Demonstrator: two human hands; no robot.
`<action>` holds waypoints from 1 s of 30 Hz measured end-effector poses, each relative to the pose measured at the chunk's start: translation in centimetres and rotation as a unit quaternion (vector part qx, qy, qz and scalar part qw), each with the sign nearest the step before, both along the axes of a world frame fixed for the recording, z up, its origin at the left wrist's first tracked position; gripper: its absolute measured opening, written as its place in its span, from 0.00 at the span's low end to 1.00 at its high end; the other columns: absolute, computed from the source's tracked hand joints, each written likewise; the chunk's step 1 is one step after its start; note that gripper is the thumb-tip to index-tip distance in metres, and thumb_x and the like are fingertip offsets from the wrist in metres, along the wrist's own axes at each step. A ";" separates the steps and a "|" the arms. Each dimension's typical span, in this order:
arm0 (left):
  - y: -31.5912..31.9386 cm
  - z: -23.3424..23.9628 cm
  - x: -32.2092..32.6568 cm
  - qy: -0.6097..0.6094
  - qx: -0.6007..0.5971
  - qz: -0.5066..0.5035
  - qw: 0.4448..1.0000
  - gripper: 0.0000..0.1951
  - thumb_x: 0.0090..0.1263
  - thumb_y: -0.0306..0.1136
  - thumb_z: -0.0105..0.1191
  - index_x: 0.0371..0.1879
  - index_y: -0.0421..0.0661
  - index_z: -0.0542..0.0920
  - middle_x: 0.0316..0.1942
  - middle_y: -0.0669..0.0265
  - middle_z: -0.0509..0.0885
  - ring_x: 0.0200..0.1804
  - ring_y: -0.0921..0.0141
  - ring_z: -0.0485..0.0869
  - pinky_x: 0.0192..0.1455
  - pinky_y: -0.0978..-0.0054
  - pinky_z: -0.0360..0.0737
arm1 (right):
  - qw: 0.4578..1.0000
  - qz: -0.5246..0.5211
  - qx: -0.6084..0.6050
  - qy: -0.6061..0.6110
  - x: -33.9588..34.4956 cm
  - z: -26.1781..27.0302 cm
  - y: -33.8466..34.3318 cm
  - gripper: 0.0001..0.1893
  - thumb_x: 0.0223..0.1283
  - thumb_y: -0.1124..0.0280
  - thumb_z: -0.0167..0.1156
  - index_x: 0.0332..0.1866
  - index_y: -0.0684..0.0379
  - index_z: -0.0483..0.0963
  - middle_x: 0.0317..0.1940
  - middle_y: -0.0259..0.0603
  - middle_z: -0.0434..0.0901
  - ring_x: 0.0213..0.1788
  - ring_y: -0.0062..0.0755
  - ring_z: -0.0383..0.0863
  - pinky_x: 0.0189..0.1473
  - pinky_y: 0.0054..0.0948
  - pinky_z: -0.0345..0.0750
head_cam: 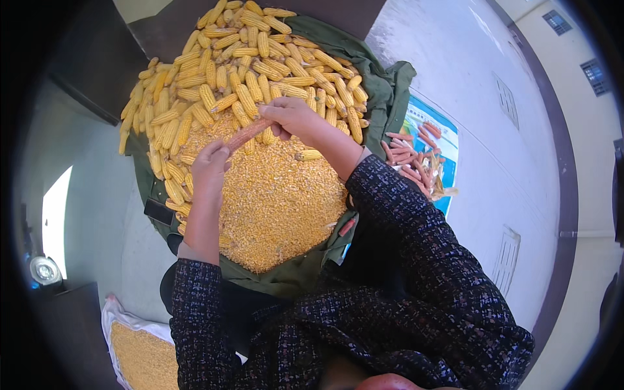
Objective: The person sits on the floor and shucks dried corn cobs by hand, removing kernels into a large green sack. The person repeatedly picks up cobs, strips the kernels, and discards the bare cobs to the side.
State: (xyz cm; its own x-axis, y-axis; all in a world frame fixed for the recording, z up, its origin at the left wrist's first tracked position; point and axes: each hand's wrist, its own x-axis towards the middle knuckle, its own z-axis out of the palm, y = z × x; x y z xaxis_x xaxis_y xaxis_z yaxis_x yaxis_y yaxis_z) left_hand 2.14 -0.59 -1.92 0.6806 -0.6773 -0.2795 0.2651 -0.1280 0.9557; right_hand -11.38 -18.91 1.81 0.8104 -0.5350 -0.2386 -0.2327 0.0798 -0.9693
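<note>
A bare reddish corn cob [249,134] is held at both ends over the pile of loose corn kernels [278,204]. My left hand [210,163] grips its lower left end, and my right hand [287,116] pinches the upper right end between thumb and fingers. Behind and to the left of the kernels lies a large heap of yellow ears of corn [248,63]. One ear of corn [308,155] rests alone on the kernels, below my right hand. Heap and kernels lie on a dark green cloth [397,90].
Stripped cobs [407,158] and husks lie on a blue and white sack [451,141] at the right. A dark phone-like object [159,211] rests at the cloth's left edge. At the lower left, a white sack [109,317] holds more kernels [144,358]. A dark wall stands behind the heap.
</note>
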 end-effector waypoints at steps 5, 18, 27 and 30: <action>1.6 -0.6 0.3 -0.016 0.085 -0.047 0.995 0.23 0.71 0.39 0.55 0.60 0.39 0.72 0.53 0.65 0.78 0.55 0.72 0.79 0.50 0.76 0.75 | 0.855 0.063 -0.403 0.319 -6.8 0.9 -4.5 0.14 0.47 0.60 0.63 0.38 0.54 0.81 0.34 0.40 0.85 0.38 0.41 0.84 0.41 0.37 0.77; 3.8 -0.5 0.5 -0.052 0.139 -0.090 0.985 0.22 0.72 0.39 0.53 0.60 0.40 0.72 0.53 0.65 0.78 0.52 0.73 0.80 0.50 0.78 0.74 | 0.758 -0.209 -0.449 0.425 -23.8 2.9 -11.0 0.31 0.47 0.47 0.67 0.55 0.57 0.77 0.44 0.47 0.84 0.47 0.43 0.84 0.48 0.36 0.79; 7.0 -8.7 6.1 -0.004 0.207 0.030 0.978 0.21 0.71 0.41 0.53 0.58 0.41 0.73 0.49 0.68 0.78 0.49 0.72 0.81 0.46 0.74 0.76 | 0.823 0.162 -0.491 0.236 -10.3 4.3 0.4 0.24 0.54 0.52 0.63 0.54 0.53 0.77 0.38 0.47 0.83 0.44 0.48 0.82 0.46 0.41 0.78; 10.4 -14.0 8.6 0.073 0.227 0.129 0.962 0.14 0.68 0.37 0.55 0.46 0.41 0.74 0.34 0.68 0.76 0.36 0.73 0.80 0.27 0.78 0.72 | 0.808 0.120 -0.549 0.177 -10.6 2.8 -0.5 0.23 0.54 0.60 0.66 0.54 0.55 0.77 0.25 0.42 0.80 0.27 0.37 0.81 0.30 0.32 0.75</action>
